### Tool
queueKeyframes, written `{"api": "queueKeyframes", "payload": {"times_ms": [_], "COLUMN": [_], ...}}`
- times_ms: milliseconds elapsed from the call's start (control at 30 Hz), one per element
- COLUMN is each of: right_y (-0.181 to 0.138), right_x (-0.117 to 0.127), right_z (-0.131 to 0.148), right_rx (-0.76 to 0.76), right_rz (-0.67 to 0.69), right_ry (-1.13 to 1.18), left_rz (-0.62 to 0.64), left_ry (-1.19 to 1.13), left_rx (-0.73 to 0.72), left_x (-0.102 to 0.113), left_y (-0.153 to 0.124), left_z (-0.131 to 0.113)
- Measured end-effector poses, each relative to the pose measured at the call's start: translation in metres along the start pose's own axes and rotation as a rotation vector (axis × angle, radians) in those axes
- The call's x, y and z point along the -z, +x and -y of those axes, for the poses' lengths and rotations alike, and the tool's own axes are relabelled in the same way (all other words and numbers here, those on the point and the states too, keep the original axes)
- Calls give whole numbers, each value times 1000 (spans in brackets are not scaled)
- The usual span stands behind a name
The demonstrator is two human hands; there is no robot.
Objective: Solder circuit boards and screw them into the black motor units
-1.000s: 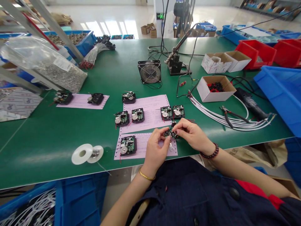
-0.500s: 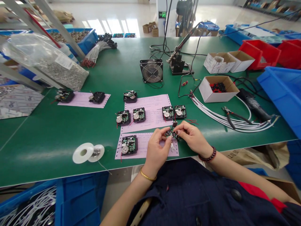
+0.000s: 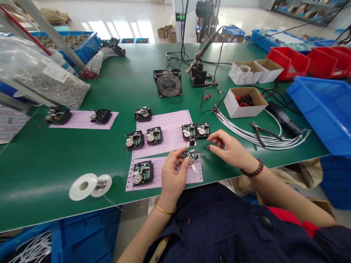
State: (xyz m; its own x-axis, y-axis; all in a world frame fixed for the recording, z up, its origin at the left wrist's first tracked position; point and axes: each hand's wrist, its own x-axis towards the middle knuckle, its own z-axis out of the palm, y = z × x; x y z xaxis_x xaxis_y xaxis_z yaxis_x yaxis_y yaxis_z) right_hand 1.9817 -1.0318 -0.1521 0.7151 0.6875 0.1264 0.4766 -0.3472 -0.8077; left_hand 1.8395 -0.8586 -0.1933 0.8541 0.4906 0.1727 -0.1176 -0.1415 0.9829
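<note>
1. Right of centre, low in the frame, we see a small circuit board (image 3: pixel 188 155) held near the upper right corner of a sheet of pink paper (image 3: pixel 161 178) on a green surface (image 3: pixel 90 153).
2. The left hand (image 3: pixel 174 171) pinches the board's left side between thumb and fingers.
3. The right hand (image 3: pixel 230 149), to the right and clear of the board, has its thumb and fingers loosely curled with a gap between; we make out nothing in it.
4. A small black part (image 3: pixel 192 143) sits just above the board; we cannot tell whether the two are joined.
5. A wrench (image 3: pixel 194 169) lies just below the board, and an assembled unit (image 3: pixel 143 172) rests left of the left hand.
6. We judge the board light and stiff, with fragile components and leads, so it is best gripped by its bare edges.
</note>
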Motion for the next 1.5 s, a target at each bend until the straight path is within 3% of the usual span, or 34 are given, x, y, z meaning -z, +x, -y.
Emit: {"api": "queueKeyframes", "payload": {"times_ms": [100, 167, 267, 467, 600, 833, 933, 1033, 1267, 1500], "right_y": [-1, -4, -6, 0, 3, 6, 4, 0, 4, 7], "right_x": [35, 47, 46, 34, 30, 30, 39, 42, 18, 16], "right_z": [-5, -5, -3, -3, -2, 4, -4, -8, 1, 3], "right_rx": [79, 102, 124, 147, 108, 17, 3, 23, -27, 2], "right_rz": [123, 248, 345, 377, 387, 244, 192, 246, 276, 285], "right_ry": [-396, -602, -813, -988, -959, -595, -630, -695, -908, -809], "left_rz": [-35, -29, -25, -26, -32, -52, -61, -53, -51, -63], "left_ry": [-54, -59, -41, -15, 44, 123, 58, 42, 44, 49], "left_rx": [26, 18, -7, -11, -43, -34, 3, 4, -8, -13], "left_x": [1, 0, 0, 1, 0, -2, -1, -2, -2, -2], "left_y": [0, 1, 1, 1, 0, 0, 1, 2, 1, 1], "left_z": [0, -1, -2, -1, 1, 0, 0, 0, 0, -1]}}
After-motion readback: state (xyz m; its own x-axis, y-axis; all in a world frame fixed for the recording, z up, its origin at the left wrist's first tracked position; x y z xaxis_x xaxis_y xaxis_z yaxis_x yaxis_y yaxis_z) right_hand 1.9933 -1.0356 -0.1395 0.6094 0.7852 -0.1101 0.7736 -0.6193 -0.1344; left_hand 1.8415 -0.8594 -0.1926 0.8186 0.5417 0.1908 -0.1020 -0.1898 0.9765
